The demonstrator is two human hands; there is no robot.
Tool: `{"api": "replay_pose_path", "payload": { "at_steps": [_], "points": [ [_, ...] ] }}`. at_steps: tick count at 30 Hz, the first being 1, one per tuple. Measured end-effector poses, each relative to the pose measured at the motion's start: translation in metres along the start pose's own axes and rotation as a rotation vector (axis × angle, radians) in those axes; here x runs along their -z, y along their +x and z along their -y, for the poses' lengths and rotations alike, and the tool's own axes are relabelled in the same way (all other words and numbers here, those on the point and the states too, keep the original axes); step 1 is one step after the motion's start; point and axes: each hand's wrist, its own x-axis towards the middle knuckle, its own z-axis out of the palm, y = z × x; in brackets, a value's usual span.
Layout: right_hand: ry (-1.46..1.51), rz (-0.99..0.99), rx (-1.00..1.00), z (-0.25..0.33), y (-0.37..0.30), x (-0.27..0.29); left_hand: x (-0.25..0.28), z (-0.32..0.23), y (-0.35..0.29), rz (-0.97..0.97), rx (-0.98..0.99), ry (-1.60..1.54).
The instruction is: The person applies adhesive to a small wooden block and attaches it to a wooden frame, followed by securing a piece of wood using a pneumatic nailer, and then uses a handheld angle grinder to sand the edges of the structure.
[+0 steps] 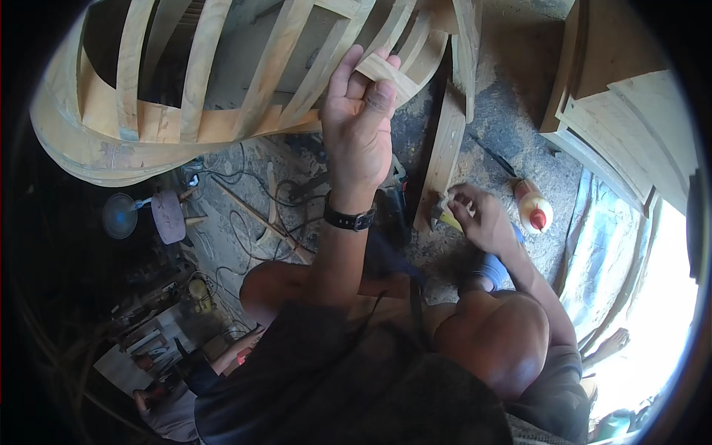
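Observation:
My left hand (356, 137) is raised beside the slatted wooden frame (196, 122). Its thumb and fingers grip a small, pale wood block (382, 72) near the frame's right end. Lower and to the right, my right hand (482, 219) is closed, with thumb and fingers bent together. Just by those fingertips is a small yellow-and-metal thing (447, 215), partly covered; whether the fingers hold it or something else is unclear. A squeeze bottle with a red cap (535, 211) is close to the right hand, on its right.
A long wooden board (445, 144) runs between my hands. A thin dark tool (493, 154) lies beyond the bottle. Wooden furniture (623, 111) stands at the far right. Cords (245, 230) and a stick (259, 219) cross the floor at left. Another person (174, 404) sits at lower left.

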Motion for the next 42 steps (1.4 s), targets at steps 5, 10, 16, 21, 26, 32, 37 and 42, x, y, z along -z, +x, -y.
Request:
{"api": "replay_pose_path", "payload": {
  "at_steps": [5,10,16,21,26,32,37,42],
  "points": [
    [0.145,-0.443,0.312,0.073,0.021,0.026,-0.003,0.013,-0.008,0.038,0.035,0.020],
    [-0.001,-0.352,0.423,0.095,0.056,0.030,0.009,0.025,-0.006,0.108,0.077,-0.060],
    [0.039,-0.550,0.527,0.085,0.096,0.004,0.013,0.030,0.024,0.024,-0.043,0.022],
    [-0.060,-0.840,0.737,0.068,0.165,-0.003,0.026,0.049,0.049,-0.175,-0.428,1.045],
    [-0.036,-0.854,0.855,0.064,0.187,-0.006,0.022,0.049,0.063,-0.095,-0.378,0.789],
    [0.068,-0.817,0.839,0.064,0.195,-0.007,0.008,0.056,0.072,-0.174,-0.316,0.522],
    [0.097,-0.795,0.812,0.065,0.198,-0.004,0.005,0.055,0.077,-0.201,-0.204,0.481],
    [0.231,-0.922,0.657,0.060,0.171,-0.020,0.002,0.058,0.075,-0.247,-0.252,0.551]
  ]
}}
